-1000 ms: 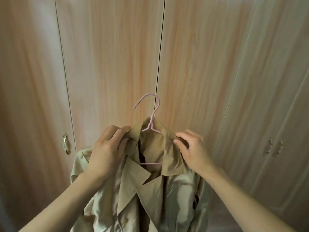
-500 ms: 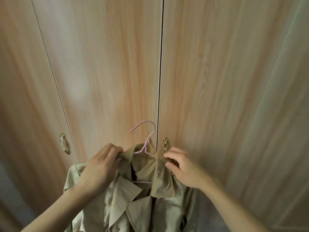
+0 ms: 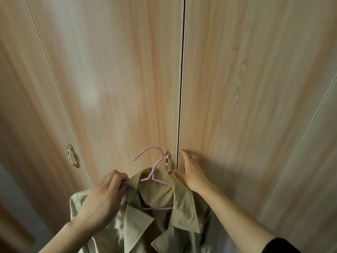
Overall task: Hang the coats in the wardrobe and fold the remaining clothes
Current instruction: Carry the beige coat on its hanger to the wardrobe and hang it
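Note:
A beige trench coat (image 3: 160,221) hangs on a pink wire hanger (image 3: 154,168) in front of the shut wooden wardrobe doors (image 3: 116,88). My left hand (image 3: 104,199) grips the coat's left collar and shoulder and holds the coat up. My right hand (image 3: 191,172) has its fingers spread against the right door beside the centre seam, next to a brass door handle (image 3: 166,162). The lower part of the coat runs out of view.
A second brass handle (image 3: 73,158) sits on the door further left. More door panels (image 3: 273,106) stretch to the right. A narrow dark gap runs between the two middle doors.
My right hand let go of the coat collar and moved up onto the right door by the seam. The left hand kept its grip. The view came closer to the doors.

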Available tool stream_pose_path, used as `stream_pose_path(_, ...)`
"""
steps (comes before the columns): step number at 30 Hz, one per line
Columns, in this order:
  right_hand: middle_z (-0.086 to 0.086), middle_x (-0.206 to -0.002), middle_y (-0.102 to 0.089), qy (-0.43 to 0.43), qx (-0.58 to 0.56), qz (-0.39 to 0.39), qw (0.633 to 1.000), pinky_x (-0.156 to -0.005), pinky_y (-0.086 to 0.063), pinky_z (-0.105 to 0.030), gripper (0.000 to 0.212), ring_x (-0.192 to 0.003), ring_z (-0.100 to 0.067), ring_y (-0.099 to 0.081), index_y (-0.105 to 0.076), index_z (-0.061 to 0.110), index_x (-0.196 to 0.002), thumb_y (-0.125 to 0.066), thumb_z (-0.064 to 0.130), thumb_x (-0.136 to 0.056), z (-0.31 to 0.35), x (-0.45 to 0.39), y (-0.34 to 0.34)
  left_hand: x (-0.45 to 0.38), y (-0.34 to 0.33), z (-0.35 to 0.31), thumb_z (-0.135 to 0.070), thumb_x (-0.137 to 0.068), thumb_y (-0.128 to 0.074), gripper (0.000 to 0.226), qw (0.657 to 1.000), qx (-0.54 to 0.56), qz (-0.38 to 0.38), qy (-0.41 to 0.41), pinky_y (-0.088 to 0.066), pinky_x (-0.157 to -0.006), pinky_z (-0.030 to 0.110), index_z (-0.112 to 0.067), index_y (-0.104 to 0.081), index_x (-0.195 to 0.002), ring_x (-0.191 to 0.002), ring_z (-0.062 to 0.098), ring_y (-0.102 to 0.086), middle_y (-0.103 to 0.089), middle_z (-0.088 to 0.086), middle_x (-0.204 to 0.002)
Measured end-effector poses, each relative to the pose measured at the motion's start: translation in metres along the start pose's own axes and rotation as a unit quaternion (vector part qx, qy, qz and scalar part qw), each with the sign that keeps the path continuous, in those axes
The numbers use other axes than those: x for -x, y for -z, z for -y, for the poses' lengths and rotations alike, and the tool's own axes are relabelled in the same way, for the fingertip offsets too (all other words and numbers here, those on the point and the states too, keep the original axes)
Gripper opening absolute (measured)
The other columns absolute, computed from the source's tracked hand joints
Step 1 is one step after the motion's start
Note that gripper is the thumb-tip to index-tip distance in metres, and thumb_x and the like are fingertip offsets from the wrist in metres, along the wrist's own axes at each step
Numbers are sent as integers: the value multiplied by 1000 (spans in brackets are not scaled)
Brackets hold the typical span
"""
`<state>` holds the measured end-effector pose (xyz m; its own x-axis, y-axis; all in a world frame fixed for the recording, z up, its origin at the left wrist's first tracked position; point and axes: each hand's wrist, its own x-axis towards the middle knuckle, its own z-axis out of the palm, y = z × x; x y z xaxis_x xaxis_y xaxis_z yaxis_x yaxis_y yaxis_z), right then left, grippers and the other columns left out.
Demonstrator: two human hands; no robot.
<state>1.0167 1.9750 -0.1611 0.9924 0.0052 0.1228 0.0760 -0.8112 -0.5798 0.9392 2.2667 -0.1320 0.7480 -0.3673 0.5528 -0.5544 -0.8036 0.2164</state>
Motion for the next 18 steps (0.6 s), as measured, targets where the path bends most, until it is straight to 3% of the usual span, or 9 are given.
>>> stream_pose_path(2,-20,-130,-50,3,5,-3,1000,-82,-46,-32,86,-98,-26,-62,-5,41,-151,-64,51,-89,3,-5,-5,-4,4,8,-32,-95,-41,14,1000,-11,-7,-7,-30,-58,11,-24,-49,-102,-71,6,-45,-51,-11,-93)
stream_pose_path(4,-23,-127,-49,14,46,-1,999,-77,-48,-32,95,-87,-25,-63,5,45,-150,-65,55,-86,2,-7,-7,-6,6,14,-31,-95,-41,14,999,-15,-14,-25,-29,-59,9,-23,-49,-103,-72,6,-43,-50,-11,-93)
stream_pose_path(6,-28,-142,-37,15,66,3,998,-89,-49,-41,102,-107,-35,-61,12,53,-146,-65,64,-80,5,-4,-9,-3,7,18,-29,-95,-42,14,999,-16,-17,-48,-27,-60,7,-21,-49,-103,-73,6,-43,-50,-10,-93)
stream_pose_path(8,-26,-150,-28,-1,32,1,999,-98,-43,-51,90,-122,-47,-51,10,72,-134,-57,74,-73,13,5,-10,0,10,23,-29,-94,-43,15,997,-10,-23,-69,-26,-61,7,-20,-50,-104,-74,7,-43,-50,-9,-93)
stream_pose_path(10,-26,-145,-31,-23,30,4,999,-97,-43,-50,80,-121,-48,-50,3,79,-130,-59,60,-82,20,14,-11,0,16,29,-30,-94,-42,17,996,-4,-27,-89,-29,-61,11,-19,-51,-104,-74,8,-45,-52,-7,-93)
stream_pose_path(12,-23,-142,-35,-48,69,-2,996,-96,-45,-42,74,-119,-44,-53,-16,63,-142,-61,37,-88,21,23,-16,0,24,35,-29,-94,-42,17,993,5,-31,-113,-38,-62,20,-18,-50,-104,-74,13,-52,-54,-4,-92)
stream_pose_path(14,-21,-137,-40,-70,98,-30,992,-89,-46,-34,62,-110,-39,-58,-34,45,-140,-61,28,-88,21,39,-22,2,31,40,-26,-93,-42,16,989,15,-31,-146,-46,-61,28,-18,-49,-105,-74,19,-57,-56,-2,-92)
stream_pose_path(17,-15,-137,-42,-93,58,-64,992,-80,-41,-23,48,-116,-34,-54,-44,37,-140,-59,34,-94,20,78,-32,9,38,43,-24,-95,-42,16,978,29,-23,-203,-50,-64,31,-16,-51,-106,-75,23,-59,-57,1,-92)
stream_pose_path(18,-9,-136,-44,-79,99,-82,989,-78,-41,-21,45,-120,-33,-51,-46,36,-140,-56,38,-96,21,96,-31,11,39,43,-23,-95,-42,18,975,34,-23,-216,-51,-65,31,-14,-52,-106,-75,25,-59,-58,2,-92)
